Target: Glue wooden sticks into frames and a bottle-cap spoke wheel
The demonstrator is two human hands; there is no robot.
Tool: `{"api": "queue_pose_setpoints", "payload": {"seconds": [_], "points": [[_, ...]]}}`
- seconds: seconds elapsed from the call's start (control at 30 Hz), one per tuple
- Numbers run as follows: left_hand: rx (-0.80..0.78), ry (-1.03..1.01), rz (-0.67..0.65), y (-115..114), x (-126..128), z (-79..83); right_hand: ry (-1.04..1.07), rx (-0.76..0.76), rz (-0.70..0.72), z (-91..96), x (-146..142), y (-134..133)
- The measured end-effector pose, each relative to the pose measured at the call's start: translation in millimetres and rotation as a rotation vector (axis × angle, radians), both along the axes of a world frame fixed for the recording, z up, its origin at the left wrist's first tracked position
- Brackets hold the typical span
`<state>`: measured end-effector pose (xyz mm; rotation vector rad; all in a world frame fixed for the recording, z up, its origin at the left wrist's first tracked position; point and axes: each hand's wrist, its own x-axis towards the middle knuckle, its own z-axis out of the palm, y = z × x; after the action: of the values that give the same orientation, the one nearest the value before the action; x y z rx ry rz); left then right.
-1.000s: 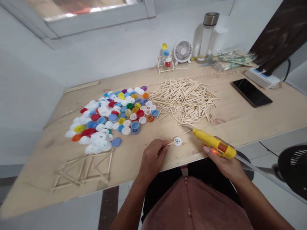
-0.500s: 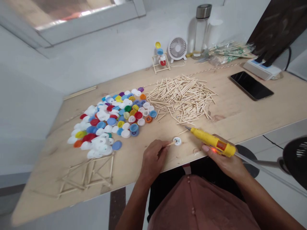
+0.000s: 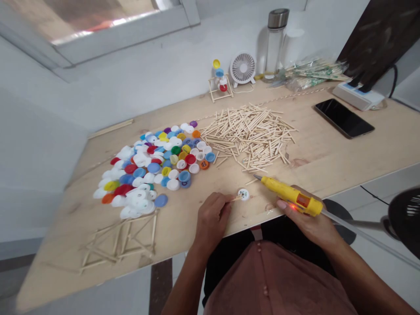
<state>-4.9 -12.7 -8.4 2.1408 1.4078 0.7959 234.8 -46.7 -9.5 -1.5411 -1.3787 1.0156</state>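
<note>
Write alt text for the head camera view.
A person's right hand holds a yellow hot glue gun while the left hand pinches a thin wooden stick, its tip at a small white disc on a wooden table. Beyond lie colorful bottle caps and a heap of short wooden sticks.

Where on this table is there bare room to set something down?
Bare tabletop shows between the stick pile, phone and glue gun, and between the stick framework and left hand. Crowded: where the bottle caps meet the stick pile, and the back around fan and bottle.
</note>
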Motion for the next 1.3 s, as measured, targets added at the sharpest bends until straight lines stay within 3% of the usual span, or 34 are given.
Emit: {"api": "queue_pose_setpoints", "payload": {"seconds": [0.63, 0.93, 1.1, 1.3], "points": [[0.079, 0.063, -0.001, -1.6, 0.0, -2.3, 0.047, -0.008, 0.016, -1.0, -2.0, -2.6], [0.044, -0.130, 0.153, -11.4, -1.0, 3.3, 0.018, 0.032, 0.047, 0.3, -0.2, 1.7], [-0.114, -0.245, 0.280, -20.9, 5.7, 17.4, 0.002, 0.036, 0.054, 4.0, 0.0, -1.0], [-0.601, -0.665, 0.341, -28.6, 24.9, 33.3, -0.200, 0.094, 0.221, 28.7, -6.5, -9.2]]}}
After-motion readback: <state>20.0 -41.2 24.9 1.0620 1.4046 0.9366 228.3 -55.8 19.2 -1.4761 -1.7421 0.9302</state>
